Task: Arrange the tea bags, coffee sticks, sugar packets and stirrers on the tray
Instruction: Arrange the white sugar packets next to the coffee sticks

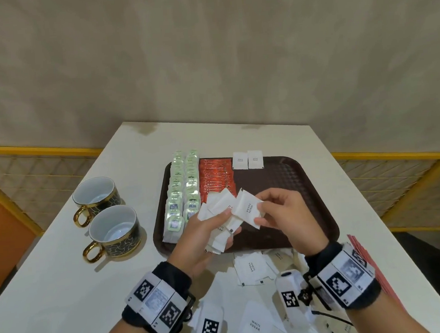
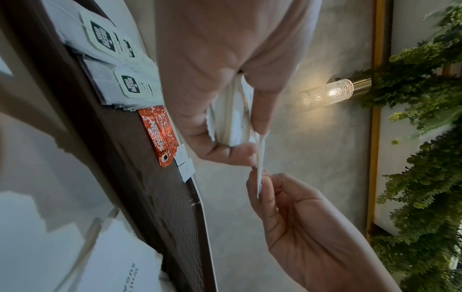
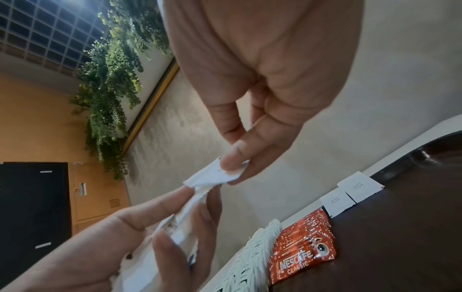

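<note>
A dark brown tray (image 1: 286,177) holds two rows of tea bags (image 1: 183,189), a row of red coffee sticks (image 1: 215,178) and two white sugar packets (image 1: 247,159) at its far edge. Above the tray's near part my left hand (image 1: 212,228) grips a fanned bunch of sugar packets (image 1: 217,205). My right hand (image 1: 278,211) pinches one sugar packet (image 1: 248,208) by its edge, next to the bunch. In the right wrist view thumb and forefinger pinch that packet (image 3: 215,175); in the left wrist view the bunch (image 2: 232,122) sits between thumb and fingers.
Two dark, gold-handled cups (image 1: 106,217) stand left of the tray on the white table (image 1: 53,279). Loose sugar packets (image 1: 251,267) lie between the tray and me. Red sticks (image 1: 360,247) lie by my right wrist. A yellow railing runs beyond both table sides.
</note>
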The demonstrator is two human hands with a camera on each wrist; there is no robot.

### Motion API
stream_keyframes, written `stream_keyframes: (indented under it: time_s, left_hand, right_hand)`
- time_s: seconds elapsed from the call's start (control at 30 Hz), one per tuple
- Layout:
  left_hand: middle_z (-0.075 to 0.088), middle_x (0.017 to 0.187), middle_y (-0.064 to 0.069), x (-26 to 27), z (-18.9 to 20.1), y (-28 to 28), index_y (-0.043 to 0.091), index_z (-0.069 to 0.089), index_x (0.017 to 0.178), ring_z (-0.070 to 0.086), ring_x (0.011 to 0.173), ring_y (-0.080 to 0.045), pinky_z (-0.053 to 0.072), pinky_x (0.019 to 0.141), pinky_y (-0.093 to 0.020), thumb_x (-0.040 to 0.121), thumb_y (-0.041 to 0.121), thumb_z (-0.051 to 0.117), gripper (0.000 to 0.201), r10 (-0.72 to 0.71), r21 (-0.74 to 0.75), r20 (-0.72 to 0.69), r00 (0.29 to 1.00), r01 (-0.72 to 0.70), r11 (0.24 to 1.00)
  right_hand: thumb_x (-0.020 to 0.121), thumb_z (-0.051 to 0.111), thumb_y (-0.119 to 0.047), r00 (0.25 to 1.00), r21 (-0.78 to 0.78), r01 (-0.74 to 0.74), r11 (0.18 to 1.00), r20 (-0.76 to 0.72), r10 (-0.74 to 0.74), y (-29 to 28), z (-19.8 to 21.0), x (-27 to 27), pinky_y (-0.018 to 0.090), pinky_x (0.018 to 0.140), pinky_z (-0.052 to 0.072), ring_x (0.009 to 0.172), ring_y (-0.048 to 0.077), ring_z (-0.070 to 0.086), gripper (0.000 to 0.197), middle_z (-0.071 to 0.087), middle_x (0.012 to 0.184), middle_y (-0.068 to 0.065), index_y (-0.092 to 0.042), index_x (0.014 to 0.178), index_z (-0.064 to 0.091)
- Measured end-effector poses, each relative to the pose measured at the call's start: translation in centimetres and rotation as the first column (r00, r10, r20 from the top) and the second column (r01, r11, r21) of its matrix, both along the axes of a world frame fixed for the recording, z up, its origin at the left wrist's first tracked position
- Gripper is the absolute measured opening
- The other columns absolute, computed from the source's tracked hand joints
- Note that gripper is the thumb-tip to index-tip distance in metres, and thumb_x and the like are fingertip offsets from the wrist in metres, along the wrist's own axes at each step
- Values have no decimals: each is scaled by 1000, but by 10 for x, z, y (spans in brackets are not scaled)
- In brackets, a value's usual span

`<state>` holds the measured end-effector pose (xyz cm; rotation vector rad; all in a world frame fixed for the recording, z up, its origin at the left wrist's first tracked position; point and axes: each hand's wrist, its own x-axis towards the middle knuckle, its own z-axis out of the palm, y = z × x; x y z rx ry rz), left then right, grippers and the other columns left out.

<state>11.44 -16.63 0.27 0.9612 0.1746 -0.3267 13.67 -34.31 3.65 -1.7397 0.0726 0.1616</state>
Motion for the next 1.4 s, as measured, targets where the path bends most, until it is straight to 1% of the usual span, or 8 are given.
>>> stream_keyframes:
  time_s: [0.17,0.37,0.5,0.83,0.97,1.07,1.2,1.4]
  left_hand:
    - [72,104,-17,0,-3,2,12,65,115,69,85,-27,52,56,-28,82,15,71,33,16,19,-11,1000,-16,1000]
    - [73,99,-14,-1,-2,3,14,67,112,67,71,-21,50,56,-28,79,18,71,34,26,12,-17,1000,-26,1000]
    - [72,102,-15,0,1,5,13,64,118,68,75,-22,54,57,-28,88,23,66,32,-29,-67,-73,997,24,997]
    - [74,106,-12,3,-5,20,18,65,109,70,86,-24,56,59,-30,87,13,69,22,79,62,-41,996,-76,995]
    - [75,104,-10,3,-6,20,16,65,114,71,89,-25,55,59,-31,85,13,71,30,85,140,-14,996,-82,987]
    - [75,103,-12,2,-2,17,14,66,114,69,85,-27,54,56,-29,84,16,73,31,37,167,-7,999,-35,985]
    - [75,101,-12,-2,2,10,16,69,110,68,79,-23,53,55,-28,75,24,77,37,-48,189,23,999,43,981]
    - [74,106,-12,6,-5,6,11,65,117,70,81,-22,52,54,-26,77,5,78,42,22,276,18,1000,-26,961]
  right_hand:
    - [96,51,-3,996,148,87,985,-38,-82,-2,3,-1,23,56,55,83,16,71,12,73,95,8,-5,93,63]
    - [93,58,-4,996,39,-88,995,1,88,6,1,-5,20,47,49,66,13,67,5,73,88,12,-4,91,63]
    - [93,62,-9,997,-21,-76,997,0,76,9,-9,-4,22,50,52,71,22,66,5,71,90,18,-5,90,63]
    - [95,52,0,989,-81,-105,991,100,112,-6,0,2,22,69,55,89,10,69,20,72,93,2,-9,91,69]
    - [92,56,3,958,-99,-257,961,107,267,-3,13,1,25,62,55,79,9,68,22,67,86,-2,-12,103,68]
    - [81,71,5,940,-132,-273,953,175,294,4,14,6,25,65,53,64,12,60,42,63,78,6,-20,115,64]
    - [74,79,-2,938,-146,-232,962,229,261,13,5,12,33,72,54,67,18,59,43,67,78,10,-22,108,63]
    - [72,82,-7,950,-177,-201,964,205,235,7,5,15,22,62,52,64,10,55,36,62,82,2,-16,102,65]
